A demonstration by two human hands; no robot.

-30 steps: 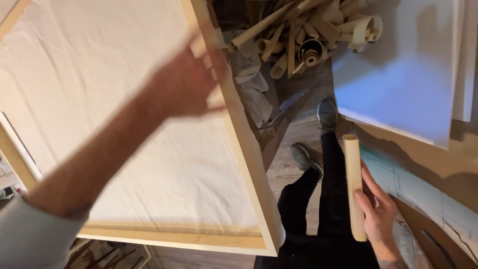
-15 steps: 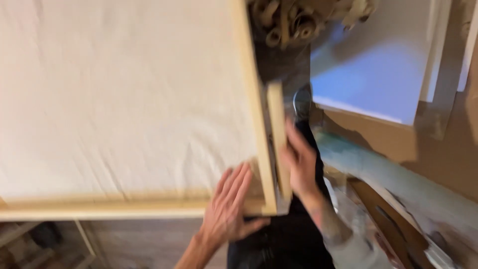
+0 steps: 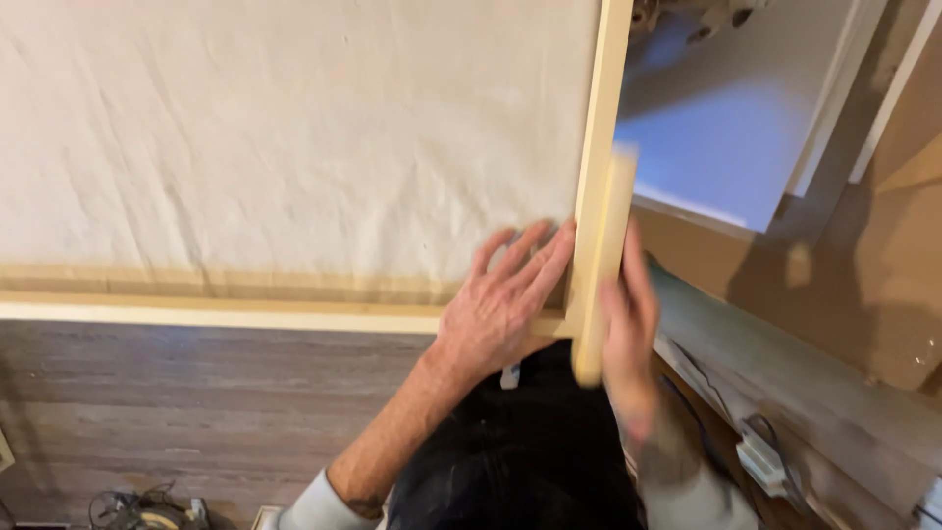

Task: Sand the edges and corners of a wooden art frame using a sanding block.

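A large wooden frame [image 3: 235, 314] with pale cloth [image 3: 275, 137] stretched inside it fills the upper left. My left hand [image 3: 505, 304] lies flat on the frame's near right corner, fingers spread over cloth and wood. My right hand [image 3: 628, 319] grips a short pale wooden bar [image 3: 603, 260] and holds it against the outer side of the frame's right rail [image 3: 599, 128]. The hand is blurred.
A white board [image 3: 726, 137] leans at the upper right with brown cardboard [image 3: 883, 245] beside it. Grey wooden planks [image 3: 785, 373] run along the lower right. Wood-grain floor [image 3: 196, 402] lies below the frame, with cables and a tool [image 3: 147, 510] at bottom left.
My left hand left the frame's far right rail and came down onto the near corner. My right hand brought the wooden bar from beside my legs up against the frame's right rail.
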